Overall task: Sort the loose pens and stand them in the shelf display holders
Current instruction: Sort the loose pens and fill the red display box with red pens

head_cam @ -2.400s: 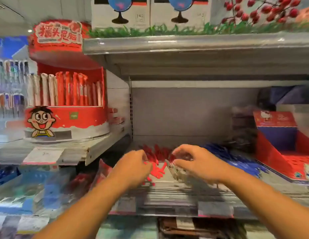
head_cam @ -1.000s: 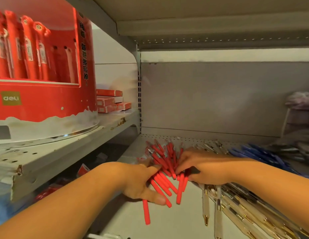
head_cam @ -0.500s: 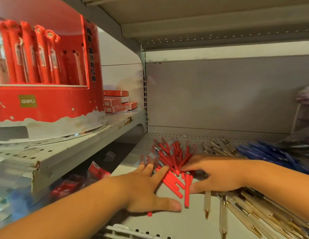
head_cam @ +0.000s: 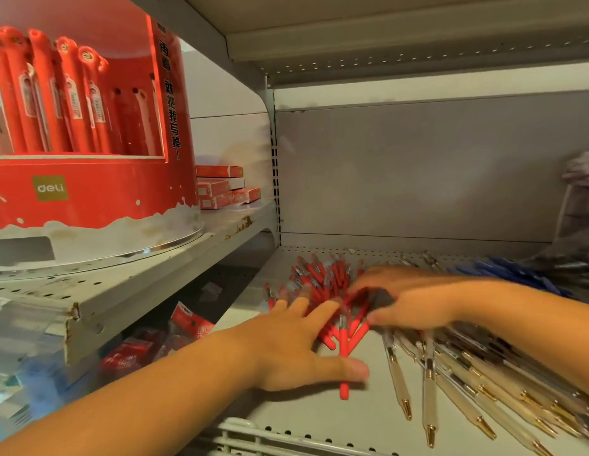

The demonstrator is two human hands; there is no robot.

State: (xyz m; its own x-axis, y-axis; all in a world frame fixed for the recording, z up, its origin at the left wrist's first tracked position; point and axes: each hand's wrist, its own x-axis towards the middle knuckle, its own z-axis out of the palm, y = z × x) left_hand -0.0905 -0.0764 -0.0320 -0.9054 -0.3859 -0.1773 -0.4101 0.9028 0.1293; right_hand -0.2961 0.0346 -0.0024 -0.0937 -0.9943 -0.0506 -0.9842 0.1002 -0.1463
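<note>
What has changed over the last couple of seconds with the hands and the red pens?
The left hand opened from curled against the red pens to flat and spread on them, with its thumb across one stray pen. The right hand stayed arched over the pile's right side; blur hides whether it holds any. No pen was lifted. The gold-tipped pens, blue pens and red display holder are unchanged.

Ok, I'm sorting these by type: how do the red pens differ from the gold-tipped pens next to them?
The red pens have solid red barrels; the gold-tipped pens, pale see-through ones. The red pens lie in a crossed heap; the gold-tipped pens fan out side by side. The left hand presses on the red pens and the right hand curls round some; neither holds gold-tipped pens. Both kinds lie loose on the shelf.
</note>
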